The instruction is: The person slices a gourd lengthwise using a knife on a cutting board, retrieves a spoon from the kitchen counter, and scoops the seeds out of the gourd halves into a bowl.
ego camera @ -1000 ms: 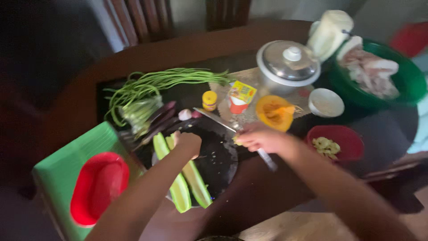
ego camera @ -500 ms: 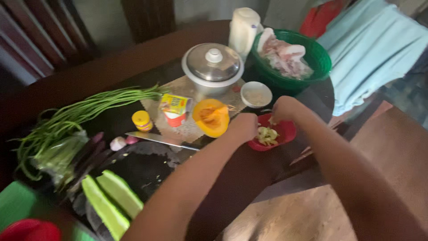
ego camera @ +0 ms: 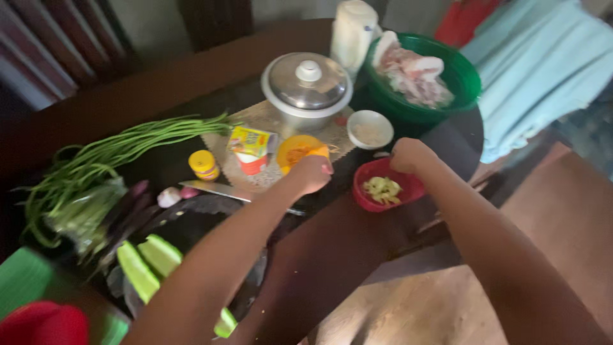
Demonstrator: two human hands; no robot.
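The left hand point(ego camera: 311, 174) lies with curled fingers on the orange squash half point(ego camera: 299, 152) near the middle of the tabletop point(ego camera: 191, 76). The right hand point(ego camera: 409, 155) is a closed fist at the rim of the red bowl point(ego camera: 385, 190), close to the right edge; whether it holds anything I cannot tell. Beside the squash stand a small yellow-green carton point(ego camera: 250, 142) and a yellow-lidded jar point(ego camera: 204, 165). Behind is a metal pot point(ego camera: 307, 85) with a shiny lid.

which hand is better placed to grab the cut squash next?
Left, probably. The left hand already sits at the orange squash half, while the right hand is at the red bowl's rim.
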